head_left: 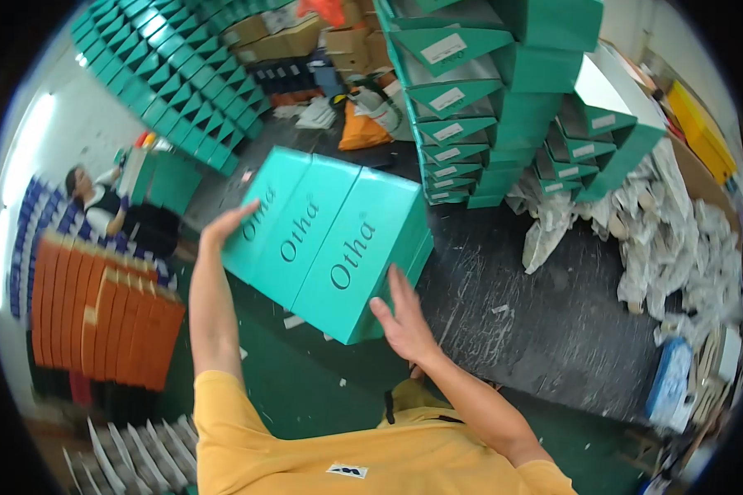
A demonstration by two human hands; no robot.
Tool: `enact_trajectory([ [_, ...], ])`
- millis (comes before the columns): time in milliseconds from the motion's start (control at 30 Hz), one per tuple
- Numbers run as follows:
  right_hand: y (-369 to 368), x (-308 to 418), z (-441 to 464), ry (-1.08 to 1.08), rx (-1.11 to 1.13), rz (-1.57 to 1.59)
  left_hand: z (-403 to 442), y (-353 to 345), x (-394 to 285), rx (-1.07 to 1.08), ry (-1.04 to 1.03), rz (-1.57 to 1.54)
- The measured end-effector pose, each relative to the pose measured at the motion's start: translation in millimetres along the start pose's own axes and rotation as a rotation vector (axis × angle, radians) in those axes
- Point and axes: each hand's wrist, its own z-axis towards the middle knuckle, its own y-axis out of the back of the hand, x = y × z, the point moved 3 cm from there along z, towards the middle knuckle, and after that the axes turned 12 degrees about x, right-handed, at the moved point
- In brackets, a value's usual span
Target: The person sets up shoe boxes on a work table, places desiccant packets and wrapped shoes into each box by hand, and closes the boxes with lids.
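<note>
Three teal boxes (326, 239) printed "Otha" stand side by side between my hands, above the near left edge of the dark table. My left hand (231, 223) presses on the outer side of the leftmost box, its fingers partly hidden. Against the right end of the row, low on the rightmost box, lies my right hand (404, 322), thumb and fingers apart. Together both hands clasp the row. The undersides of the boxes are hidden.
Tall stacks of teal boxes (462, 107) rise on the dark table (520, 305). Crumpled white wrapping (677, 256) covers its right end. Orange boxes (99, 313) are stacked at left, near another person (99, 202). An orange bag (363, 128) lies at the back.
</note>
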Motion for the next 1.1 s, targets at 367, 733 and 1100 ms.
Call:
enact_trajectory([
  [367,28.5,-21.2,-13.9,0.023,0.118,0.031,37.7,-12.1,18.3,0.081,-0.210,-0.197],
  [733,481.9,-72.6,-62.8,0.203,-1.183,-0.697,-173.8,-320.8,-356.6,-0.131,-1.191,0.622],
  [1100,634.8,137.7,-50.6,0.272,-1.090,-0.710,-108.8,-551.5,-538.9,-0.207,-1.153,0.868],
])
